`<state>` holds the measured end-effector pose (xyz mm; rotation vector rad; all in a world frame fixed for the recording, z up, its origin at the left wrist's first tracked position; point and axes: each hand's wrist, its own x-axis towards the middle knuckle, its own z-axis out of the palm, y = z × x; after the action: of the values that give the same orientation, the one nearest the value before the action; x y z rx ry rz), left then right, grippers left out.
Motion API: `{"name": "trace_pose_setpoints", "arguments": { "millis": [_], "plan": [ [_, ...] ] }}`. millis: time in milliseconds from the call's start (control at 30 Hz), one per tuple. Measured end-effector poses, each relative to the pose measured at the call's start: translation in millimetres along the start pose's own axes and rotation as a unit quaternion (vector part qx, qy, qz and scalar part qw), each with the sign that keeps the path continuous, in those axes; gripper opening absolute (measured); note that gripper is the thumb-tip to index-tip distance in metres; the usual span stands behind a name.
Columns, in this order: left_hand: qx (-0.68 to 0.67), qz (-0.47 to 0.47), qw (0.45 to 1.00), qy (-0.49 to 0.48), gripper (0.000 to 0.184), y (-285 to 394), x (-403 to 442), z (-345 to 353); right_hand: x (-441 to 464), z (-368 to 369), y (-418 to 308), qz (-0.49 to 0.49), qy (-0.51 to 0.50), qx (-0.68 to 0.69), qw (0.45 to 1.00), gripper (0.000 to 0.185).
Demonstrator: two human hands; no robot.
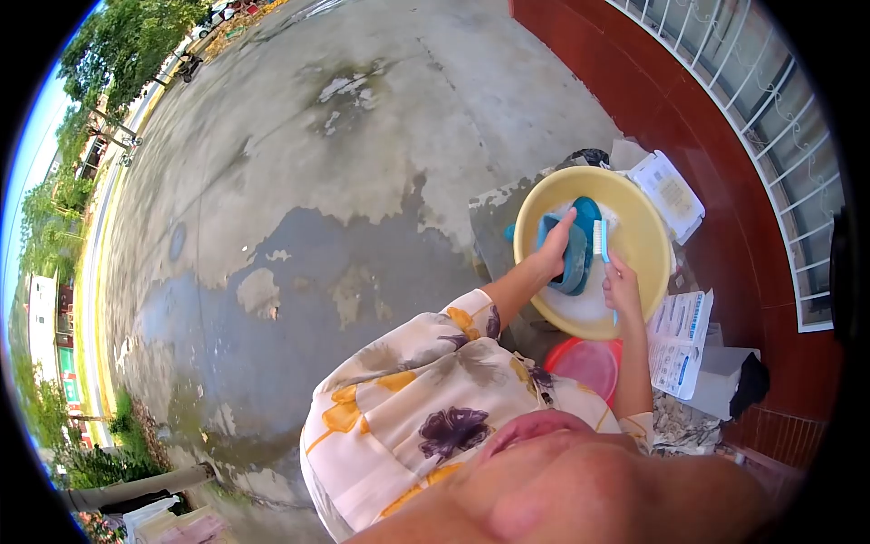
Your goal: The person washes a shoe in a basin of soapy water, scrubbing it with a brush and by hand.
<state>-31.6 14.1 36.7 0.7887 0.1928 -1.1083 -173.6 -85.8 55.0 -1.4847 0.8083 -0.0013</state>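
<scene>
My left hand (555, 247) grips a teal slipper (576, 265), thumb on top, inside a pale yellow basin (645, 216). Whitish soapy water (578, 306) lies in the bottom of the basin around the slipper. In my right hand (622, 286) is a light blue scrubbing brush (604, 243), its fingers closed round the handle. The white bristles face the slipper's right side, close against it; whether they touch I cannot tell. A small teal piece (509, 232) shows just outside the basin's left rim.
A red basin (613, 370) stands near my body, below the yellow one. White boxes and printed cardboard (680, 340) lie along the dark red wall (716, 154) on the right, under a white window grille (787, 168). Wet concrete (308, 263) stretches left.
</scene>
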Motion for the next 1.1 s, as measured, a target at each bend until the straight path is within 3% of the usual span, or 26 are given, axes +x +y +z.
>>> {"name": "trace_pose_setpoints", "arguments": {
  "millis": [67,100,133,200,267,333,367,400,467,500,533,600,700,767,867,933,1033,1100],
  "plan": [
    [0.014,0.0,1.0,-0.011,0.045,-2.5,11.1,-3.3,17.8,19.9,6.8,-0.123,-0.023,-0.157,0.98,0.037],
    [0.002,-0.005,1.0,-0.011,0.045,-7.8,22.6,-11.9,39.1,20.9,18.9,-0.231,0.05,-0.266,0.935,0.035],
    [-0.01,-0.009,1.0,-0.01,0.046,-10.3,28.4,-17.0,55.5,17.1,27.7,-0.231,0.049,-0.266,0.935,0.035],
    [-0.016,-0.019,1.0,-0.018,0.045,-9.8,22.0,-14.2,77.0,12.9,31.3,-0.124,0.068,-0.247,0.959,0.036],
    [-0.004,0.002,1.0,-0.003,0.044,-5.1,20.8,-8.7,73.6,15.3,34.4,-0.129,0.06,-0.195,0.97,0.036],
    [-0.001,0.005,1.0,0.012,0.043,-2.6,20.9,-8.5,11.8,34.8,-14.0,-0.025,-0.036,-0.121,0.992,0.037],
    [-0.007,-0.015,1.0,0.011,0.043,-0.5,17.6,-10.0,21.6,33.9,3.7,-0.106,-0.024,-0.123,0.986,0.037],
    [-0.013,-0.035,0.999,0.009,0.042,-1.1,15.4,-11.8,41.5,25.5,35.3,-0.1,-0.024,-0.123,0.987,0.037],
    [-0.02,-0.042,0.999,0.002,0.043,-5.8,28.1,-22.9,91.5,2.6,82.8,-0.209,0.059,-0.205,0.954,0.038],
    [-0.001,-0.041,0.999,-0.005,0.044,-1.9,20.7,-16.9,84.6,-7.2,67.9,-0.091,0.01,-0.082,0.992,0.042],
    [0.019,-0.041,0.999,-0.011,0.045,2.5,16.7,-14.3,78.1,-16.8,49.8,-0.096,0.008,-0.081,0.992,0.042],
    [0.013,-0.029,0.999,-0.024,0.052,-0.4,20.0,-14.4,63.8,-36.8,31.2,-0.011,0.116,-0.019,0.993,0.045],
    [-0.016,-0.049,0.997,-0.054,0.062,6.1,1.4,-3.7,87.1,-60.8,63.3,0.058,0.136,-0.009,0.989,0.045],
    [-0.107,-0.035,0.992,-0.055,0.073,6.3,-2.9,0.1,88.4,-54.9,71.4,0.074,0.116,-0.015,0.99,0.045],
    [-0.112,-0.018,0.993,-0.022,0.072,8.5,-5.2,6.6,62.5,-36.5,47.8,0.086,0.089,0.017,0.992,0.043],
    [-0.099,-0.015,0.995,-0.025,0.068,2.4,7.4,0.2,23.7,-23.1,19.4,0.017,0.014,0.095,0.995,0.044],
    [-0.066,-0.002,0.998,-0.023,0.059,-2.6,20.9,-8.9,-5.9,20.0,-14.0,-0.003,-0.077,0.029,0.997,0.043],
    [-0.055,-0.011,0.998,-0.001,0.047,-3.3,21.2,-10.7,84.1,17.2,68.2,-0.245,0.03,-0.142,0.959,0.038]
  ]
}}
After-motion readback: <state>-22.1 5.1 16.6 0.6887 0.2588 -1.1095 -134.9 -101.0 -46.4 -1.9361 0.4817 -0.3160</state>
